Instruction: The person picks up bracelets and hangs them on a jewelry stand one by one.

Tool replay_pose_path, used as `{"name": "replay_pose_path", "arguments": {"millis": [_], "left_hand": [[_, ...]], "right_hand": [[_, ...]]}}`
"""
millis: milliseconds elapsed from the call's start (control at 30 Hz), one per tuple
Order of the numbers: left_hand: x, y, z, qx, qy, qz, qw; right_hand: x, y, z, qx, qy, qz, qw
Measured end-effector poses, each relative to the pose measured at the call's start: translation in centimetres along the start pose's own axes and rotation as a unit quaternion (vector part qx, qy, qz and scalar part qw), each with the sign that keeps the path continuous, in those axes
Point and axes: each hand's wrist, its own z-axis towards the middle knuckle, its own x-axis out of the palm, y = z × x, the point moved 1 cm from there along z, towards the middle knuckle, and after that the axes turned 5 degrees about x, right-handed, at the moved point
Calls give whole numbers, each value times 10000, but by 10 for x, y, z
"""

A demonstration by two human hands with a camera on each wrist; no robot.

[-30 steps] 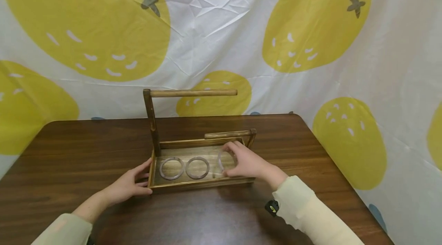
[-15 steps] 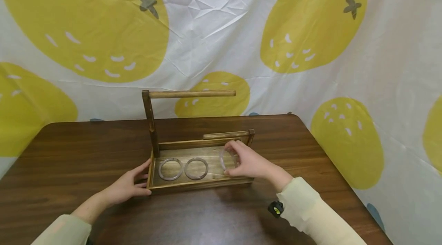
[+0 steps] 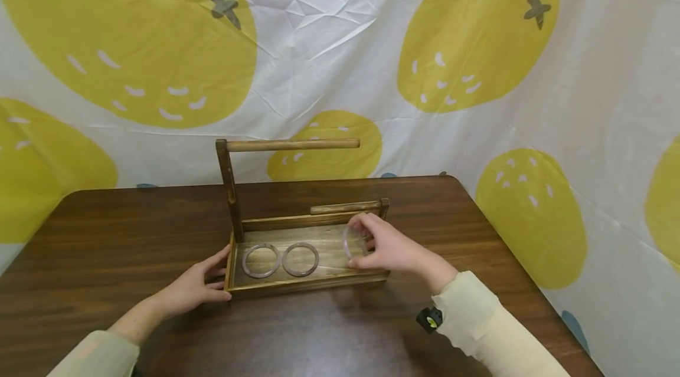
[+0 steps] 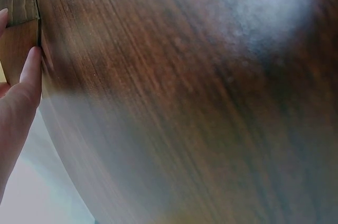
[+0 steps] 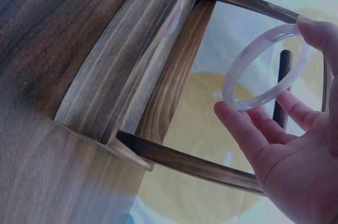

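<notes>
One pale lilac, translucent round bangle (image 5: pixel 245 57) is pinched between thumb and fingers of the right hand (image 3: pixel 392 250), right of centre in the head view. That grip spans the bangle's width, holding it tilted on edge at the right end of a long, shallow, brown wooden tray (image 3: pixel 332 250); whether it touches the tray floor cannot be told. Two matching translucent bangles (image 3: pixel 300 275) lie flat, side by side, on the tray's left and middle floor. At centre-left, the left hand (image 3: pixel 193 285) has its fingers spread, touching the tray's left end, its grip not wrapped round anything. Behind the dark brown wooden bench (image 3: pixel 319 335), a white curtain printed with yellow fruit (image 3: pixel 329 52) fills the upper frame.
</notes>
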Motion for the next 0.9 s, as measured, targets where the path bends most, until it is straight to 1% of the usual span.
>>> {"name": "replay_pose_path", "arguments": {"millis": [233, 467, 767, 900], "left_hand": [[-1, 0, 0, 23, -6, 2, 10000], [-1, 1, 0, -43, 34, 6, 10000], [0, 0, 0, 13, 24, 34, 10000], [-1, 1, 0, -12, 44, 51, 10000]], "right_hand": [[-6, -1, -1, -25, 10, 150, 9999], [-11, 0, -3, -72, 11, 294, 9995], [-22, 3, -5, -130, -5, 610, 9981], [-26, 4, -5, -198, -30, 728, 9971]]}}
